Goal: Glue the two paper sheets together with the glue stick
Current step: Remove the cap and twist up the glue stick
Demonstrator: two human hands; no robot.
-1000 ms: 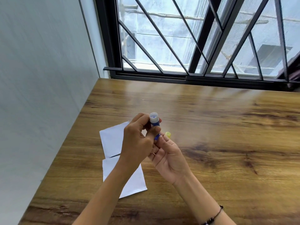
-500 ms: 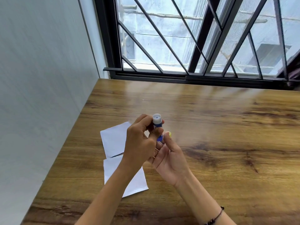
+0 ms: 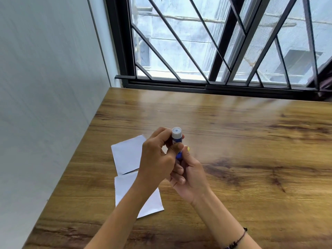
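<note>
A blue glue stick (image 3: 177,139) with a white end stands upright above the wooden table (image 3: 233,141), held between both hands. My left hand (image 3: 158,155) wraps the upper part of the stick. My right hand (image 3: 190,174) pinches its lower end, and a small yellow piece (image 3: 188,148) shows just beside my right thumb. Two white paper sheets lie flat on the table under my left forearm: the far sheet (image 3: 126,154) and the near sheet (image 3: 125,190), their edges meeting. My arm hides part of both sheets.
A grey wall (image 3: 45,105) runs along the table's left edge. A black barred window (image 3: 215,51) closes off the far edge. A dark bead bracelet (image 3: 237,239) sits on my right wrist.
The hands have closed in on the glue stick, and the right thumb has come up beside the yellow piece, hiding more of it. The sheets have not moved.
</note>
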